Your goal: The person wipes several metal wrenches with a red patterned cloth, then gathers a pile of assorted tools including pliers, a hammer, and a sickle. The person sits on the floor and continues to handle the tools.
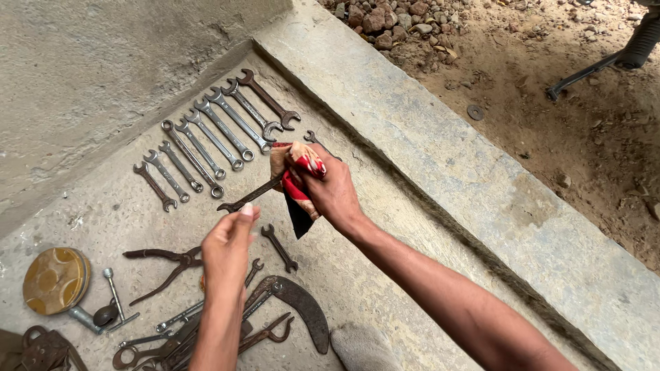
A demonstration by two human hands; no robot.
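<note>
The right hand [333, 189] clamps a rag [297, 180] around one end of a rusty wrench [251, 196], held above the floor [385, 227]; the left hand [230, 244] pinches its other end. Stiff, gritty steel, probably best gripped mid-shank.

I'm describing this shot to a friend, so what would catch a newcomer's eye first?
At centre, the right hand grips a red patterned rag around one end of a dark wrench, whose other end the left hand pinches. Behind them, a neat row of wrenches lies on the concrete floor.
</note>
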